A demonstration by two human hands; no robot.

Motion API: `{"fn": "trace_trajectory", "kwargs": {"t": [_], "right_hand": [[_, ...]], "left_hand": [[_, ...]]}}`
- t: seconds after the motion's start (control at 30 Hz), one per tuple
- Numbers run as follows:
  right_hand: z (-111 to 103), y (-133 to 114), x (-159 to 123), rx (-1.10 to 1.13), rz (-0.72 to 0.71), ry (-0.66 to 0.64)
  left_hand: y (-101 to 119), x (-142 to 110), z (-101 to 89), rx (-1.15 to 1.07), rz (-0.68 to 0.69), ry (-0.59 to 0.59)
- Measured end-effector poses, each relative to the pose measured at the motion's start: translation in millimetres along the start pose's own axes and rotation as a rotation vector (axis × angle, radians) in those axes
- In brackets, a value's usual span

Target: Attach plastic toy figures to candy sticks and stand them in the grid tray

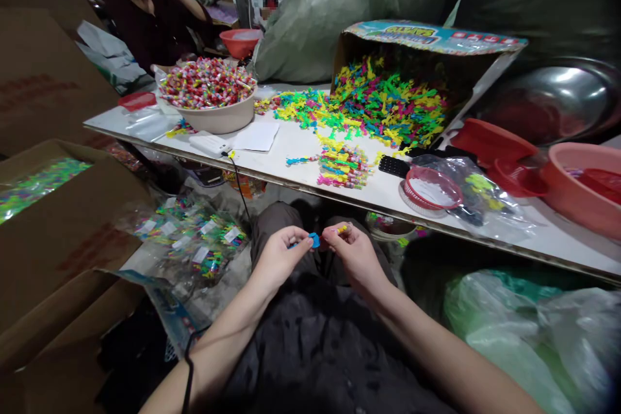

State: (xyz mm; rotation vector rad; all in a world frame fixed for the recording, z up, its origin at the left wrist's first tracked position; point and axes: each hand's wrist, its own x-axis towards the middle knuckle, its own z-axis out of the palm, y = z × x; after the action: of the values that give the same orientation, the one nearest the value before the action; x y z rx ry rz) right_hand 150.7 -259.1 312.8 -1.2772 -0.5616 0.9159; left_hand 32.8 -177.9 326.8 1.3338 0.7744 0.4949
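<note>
Above my lap, my left hand point(290, 249) pinches a small blue plastic piece point(314, 240), its far end showing past the fingertips. My right hand point(352, 247), close beside it, pinches a small tube with a yellow end point(342, 228); most of it is hidden by the fingers. On the table edge ahead lies a row of small tubes with coloured plastic figures on them point(342, 165). Behind the row, loose yellow, green, blue and pink figures point(388, 103) spill from a cardboard box point(436, 37) lying on its side.
A cream basin point(220, 118) heaped with wrapped small pieces stands at the left of the white table point(295, 184). Red baskets point(433, 189) and a pink basin point(587, 187) are at right. Bagged figures point(194, 233) lie on the floor at left. Another person point(150, 22) sits opposite.
</note>
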Motion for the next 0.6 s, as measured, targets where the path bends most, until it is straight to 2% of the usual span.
{"fn": "trace_trajectory", "kwargs": {"t": [0.13, 0.23, 0.3, 0.4, 0.5, 0.6], "right_hand": [[-1.7, 4.0, 2.4, 0.023, 0.019, 0.005], [-5.1, 1.6, 7.7, -0.001, 0.037, -0.016], [-8.1, -4.6, 13.1, -0.052, 0.032, -0.060], [-11.8, -16.9, 23.8, -0.233, -0.022, -0.119], [-13.3, -21.5, 41.1, -0.382, -0.126, -0.052], [-13.2, -12.5, 66.4, -0.342, -0.194, 0.022]], "left_hand": [[-4.3, 3.9, 2.4, -0.007, 0.003, 0.016], [-5.0, 9.3, 0.4, 0.003, 0.016, -0.025], [-1.7, 14.0, -2.4, 0.049, 0.039, -0.058], [7.3, 21.6, -6.0, 0.185, 0.126, -0.042], [13.5, 35.2, -7.1, 0.296, 0.198, -0.011], [14.3, 59.5, -7.7, 0.303, 0.202, 0.036]]}}
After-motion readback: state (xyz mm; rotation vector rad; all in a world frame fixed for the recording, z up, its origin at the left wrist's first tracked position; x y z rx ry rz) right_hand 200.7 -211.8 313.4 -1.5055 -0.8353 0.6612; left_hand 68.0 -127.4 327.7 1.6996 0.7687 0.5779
